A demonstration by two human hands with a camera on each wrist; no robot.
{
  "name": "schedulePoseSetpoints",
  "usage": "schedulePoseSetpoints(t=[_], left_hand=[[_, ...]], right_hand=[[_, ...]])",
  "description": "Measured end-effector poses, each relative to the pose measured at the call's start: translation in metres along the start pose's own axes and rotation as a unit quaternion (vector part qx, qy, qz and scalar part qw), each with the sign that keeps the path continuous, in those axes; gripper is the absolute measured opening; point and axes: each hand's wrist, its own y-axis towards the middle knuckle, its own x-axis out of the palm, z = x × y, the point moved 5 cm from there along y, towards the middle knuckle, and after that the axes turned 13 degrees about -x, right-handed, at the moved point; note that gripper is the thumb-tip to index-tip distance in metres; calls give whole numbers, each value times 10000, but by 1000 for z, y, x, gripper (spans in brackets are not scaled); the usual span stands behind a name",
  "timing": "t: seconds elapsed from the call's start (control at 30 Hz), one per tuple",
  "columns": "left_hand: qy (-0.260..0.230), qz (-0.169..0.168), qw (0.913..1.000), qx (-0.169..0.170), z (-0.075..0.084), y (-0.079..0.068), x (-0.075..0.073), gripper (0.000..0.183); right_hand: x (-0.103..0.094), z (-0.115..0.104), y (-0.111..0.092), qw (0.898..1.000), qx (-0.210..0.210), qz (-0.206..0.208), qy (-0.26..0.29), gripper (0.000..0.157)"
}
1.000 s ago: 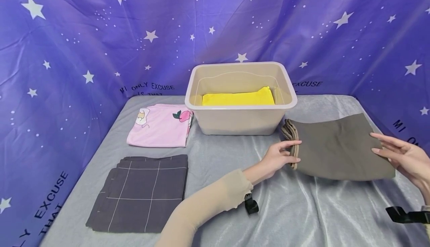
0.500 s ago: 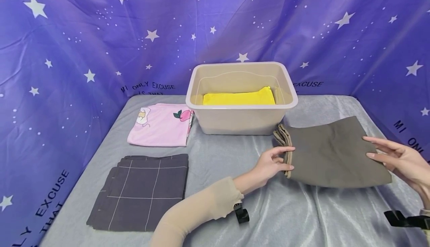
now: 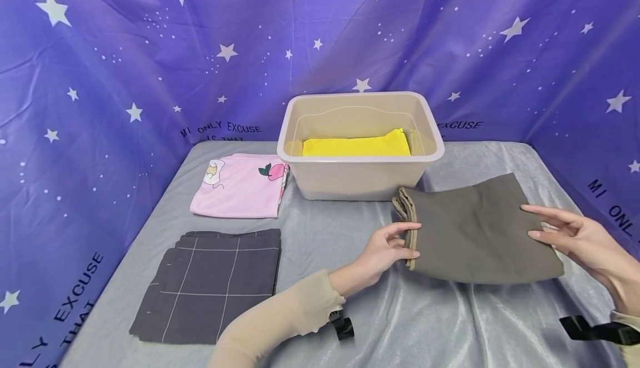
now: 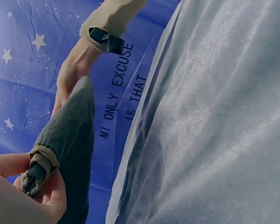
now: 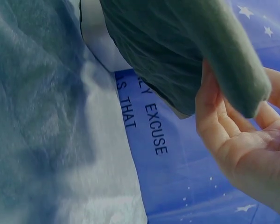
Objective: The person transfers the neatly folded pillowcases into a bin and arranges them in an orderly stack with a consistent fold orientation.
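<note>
I observe the left hand (image 3: 377, 252) pinching the layered edge of a folded olive cloth (image 3: 475, 234), the right hand (image 3: 587, 245) its opposite side; contact with the grey cover (image 3: 335, 229) is unclear.

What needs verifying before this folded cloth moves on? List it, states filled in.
1. Left hand pinching one end of the folded olive-brown cloth: ok.
2. Right hand holding the opposite end: ok.
3. Cloth clear of the grey velvety cover: ok.
4. Cloth above the beige plastic bin, if that's next: not ok.
5. Bin opening uncovered: ok.
6. Room around the yellow cloth: cannot tell, partly hidden.
</note>
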Motion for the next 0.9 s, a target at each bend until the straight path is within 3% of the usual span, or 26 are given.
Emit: schedulePoseSetpoints(t=[0.13,0.53,0.9], left_hand=[[-30,46,10000,36,0,-5,-5,48],[-111,199,9997,44,0,-14,-20,48],[-278,496,9980,268,4,-23,-37,39]], right_hand=[[6,-2,3,9998,-110,-44,-145,53],[24,-11,10,9976,-288,57,627,52],[43,-20,18,9993,-276,-195,161,51]])
